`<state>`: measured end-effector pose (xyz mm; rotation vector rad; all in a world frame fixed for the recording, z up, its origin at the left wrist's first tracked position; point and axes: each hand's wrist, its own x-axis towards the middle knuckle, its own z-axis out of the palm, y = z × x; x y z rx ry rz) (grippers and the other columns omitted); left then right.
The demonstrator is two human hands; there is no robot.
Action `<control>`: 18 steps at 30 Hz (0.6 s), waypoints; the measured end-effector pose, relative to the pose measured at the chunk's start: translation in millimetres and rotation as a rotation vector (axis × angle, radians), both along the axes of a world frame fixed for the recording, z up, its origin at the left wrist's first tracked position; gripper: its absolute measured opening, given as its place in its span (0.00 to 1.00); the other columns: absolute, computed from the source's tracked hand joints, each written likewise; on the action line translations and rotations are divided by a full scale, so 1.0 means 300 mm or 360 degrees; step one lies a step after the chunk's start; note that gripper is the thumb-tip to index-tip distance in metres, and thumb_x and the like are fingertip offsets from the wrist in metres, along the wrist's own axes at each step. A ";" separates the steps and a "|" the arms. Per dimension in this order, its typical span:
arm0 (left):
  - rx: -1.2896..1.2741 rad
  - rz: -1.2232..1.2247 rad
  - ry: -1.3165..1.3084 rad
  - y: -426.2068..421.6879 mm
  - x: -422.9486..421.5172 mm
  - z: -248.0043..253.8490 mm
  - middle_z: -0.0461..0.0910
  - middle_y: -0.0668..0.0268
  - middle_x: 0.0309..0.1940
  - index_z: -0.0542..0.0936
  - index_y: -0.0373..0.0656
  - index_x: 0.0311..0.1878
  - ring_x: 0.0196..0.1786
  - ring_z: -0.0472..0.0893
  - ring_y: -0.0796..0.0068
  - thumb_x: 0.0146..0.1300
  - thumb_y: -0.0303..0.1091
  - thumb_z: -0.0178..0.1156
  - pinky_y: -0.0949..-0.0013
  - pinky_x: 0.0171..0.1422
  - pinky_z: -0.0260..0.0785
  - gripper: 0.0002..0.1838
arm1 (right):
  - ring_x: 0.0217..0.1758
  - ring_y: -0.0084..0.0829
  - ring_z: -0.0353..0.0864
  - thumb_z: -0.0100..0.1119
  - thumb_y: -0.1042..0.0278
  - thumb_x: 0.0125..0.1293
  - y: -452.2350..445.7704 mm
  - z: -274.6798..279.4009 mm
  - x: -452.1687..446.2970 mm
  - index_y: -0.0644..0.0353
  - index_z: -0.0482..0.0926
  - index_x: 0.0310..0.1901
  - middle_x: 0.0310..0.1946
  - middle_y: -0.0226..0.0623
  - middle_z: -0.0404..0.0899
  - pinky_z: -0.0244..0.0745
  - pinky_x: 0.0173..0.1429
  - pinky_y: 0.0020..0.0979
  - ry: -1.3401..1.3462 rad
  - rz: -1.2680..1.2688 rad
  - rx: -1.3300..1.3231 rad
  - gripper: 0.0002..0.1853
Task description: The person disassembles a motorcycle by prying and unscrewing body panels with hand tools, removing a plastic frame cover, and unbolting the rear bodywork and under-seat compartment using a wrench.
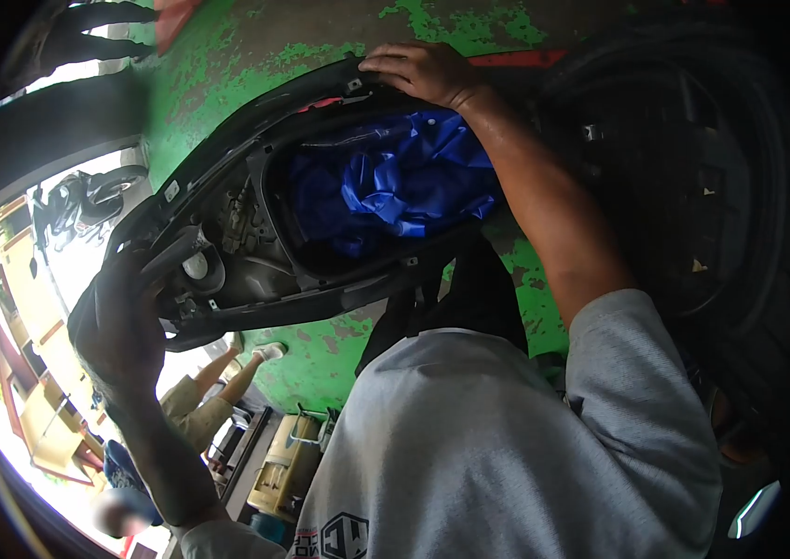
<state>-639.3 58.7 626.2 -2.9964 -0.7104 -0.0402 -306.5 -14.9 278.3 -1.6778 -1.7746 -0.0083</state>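
Observation:
A scooter's black plastic body lies across the view, its under-seat storage box uncovered. Crumpled blue plastic sheeting fills much of that box. My right hand is on the far side, its fingers bent over the edge of the black side panel. At the narrow end on the left, my left hand is wrapped round the end of the bodywork; shadow hides most of its fingers. Between box and narrow end, metal and plastic parts show in the opening, beside a round pale part.
The raised seat's dark underside stands at the right. Green floor with worn paint surrounds the scooter. A seated person's legs and a yellowish machine are at lower left. A motorcycle stands outside in bright light.

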 end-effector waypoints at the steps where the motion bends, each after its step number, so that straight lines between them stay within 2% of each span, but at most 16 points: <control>1: 0.0034 -0.0030 0.0017 -0.010 -0.009 0.002 0.87 0.58 0.37 0.81 0.40 0.52 0.39 0.88 0.59 0.67 0.24 0.61 0.63 0.42 0.79 0.11 | 0.51 0.28 0.86 0.66 0.58 0.66 0.003 -0.005 0.001 0.36 0.84 0.56 0.52 0.16 0.84 0.85 0.51 0.32 0.0001 0.0003 0.0008 0.16; 2: 0.0040 -0.0044 0.0027 -0.017 -0.024 0.005 0.87 0.58 0.37 0.81 0.40 0.52 0.39 0.88 0.59 0.67 0.24 0.61 0.63 0.42 0.79 0.11 | 0.51 0.28 0.86 0.65 0.55 0.67 0.004 -0.008 0.002 0.34 0.84 0.55 0.51 0.16 0.84 0.85 0.52 0.33 0.0000 0.0004 0.0018 0.16; 6: 0.0164 -0.0098 0.0104 -0.050 -0.051 0.046 0.88 0.55 0.37 0.82 0.38 0.47 0.37 0.89 0.57 0.67 0.29 0.62 0.63 0.42 0.80 0.08 | 0.50 0.28 0.85 0.64 0.56 0.67 0.007 -0.015 0.005 0.35 0.84 0.56 0.51 0.15 0.83 0.85 0.52 0.33 -0.0003 0.0032 0.0027 0.16; 8: 0.0262 0.0136 0.0181 -0.046 -0.086 0.036 0.88 0.55 0.36 0.82 0.37 0.46 0.35 0.88 0.57 0.68 0.29 0.63 0.63 0.40 0.79 0.07 | 0.51 0.28 0.85 0.64 0.57 0.66 0.005 -0.009 0.003 0.35 0.84 0.56 0.51 0.15 0.83 0.85 0.52 0.33 0.0029 0.0032 0.0041 0.16; 9: 0.0157 0.0219 0.0093 -0.039 -0.099 0.020 0.87 0.55 0.36 0.82 0.37 0.46 0.34 0.88 0.58 0.67 0.29 0.63 0.63 0.39 0.79 0.07 | 0.51 0.28 0.85 0.64 0.58 0.66 0.005 -0.010 0.004 0.35 0.84 0.56 0.51 0.15 0.83 0.85 0.52 0.33 0.0057 0.0037 0.0040 0.17; 14: 0.0178 0.0270 -0.0038 -0.087 -0.143 -0.027 0.87 0.56 0.36 0.82 0.38 0.46 0.34 0.88 0.60 0.68 0.27 0.62 0.63 0.39 0.78 0.06 | 0.52 0.29 0.85 0.64 0.58 0.66 0.012 -0.021 0.006 0.36 0.85 0.55 0.51 0.17 0.84 0.85 0.52 0.33 -0.0006 0.0060 0.0096 0.16; 16: 0.0245 0.0261 -0.0189 -0.107 -0.188 -0.084 0.85 0.60 0.27 0.81 0.38 0.49 0.27 0.85 0.64 0.69 0.31 0.63 0.63 0.31 0.74 0.09 | 0.51 0.29 0.86 0.65 0.57 0.66 0.011 -0.008 0.002 0.37 0.85 0.54 0.49 0.18 0.85 0.85 0.51 0.33 0.0033 0.0027 0.0119 0.15; 17: 0.0315 0.0186 -0.0276 -0.118 -0.185 -0.112 0.86 0.60 0.31 0.82 0.39 0.49 0.30 0.86 0.67 0.70 0.30 0.61 0.65 0.33 0.75 0.08 | 0.49 0.30 0.86 0.65 0.58 0.66 0.005 0.006 0.001 0.38 0.85 0.53 0.47 0.18 0.85 0.85 0.51 0.34 0.0102 0.0025 0.0095 0.14; 18: 0.0386 0.0207 -0.0150 -0.123 -0.233 -0.129 0.88 0.56 0.38 0.80 0.38 0.48 0.38 0.89 0.58 0.72 0.26 0.58 0.63 0.43 0.81 0.06 | 0.49 0.30 0.86 0.65 0.58 0.66 0.004 0.012 0.001 0.38 0.85 0.53 0.47 0.18 0.85 0.85 0.51 0.34 0.0098 0.0031 0.0104 0.14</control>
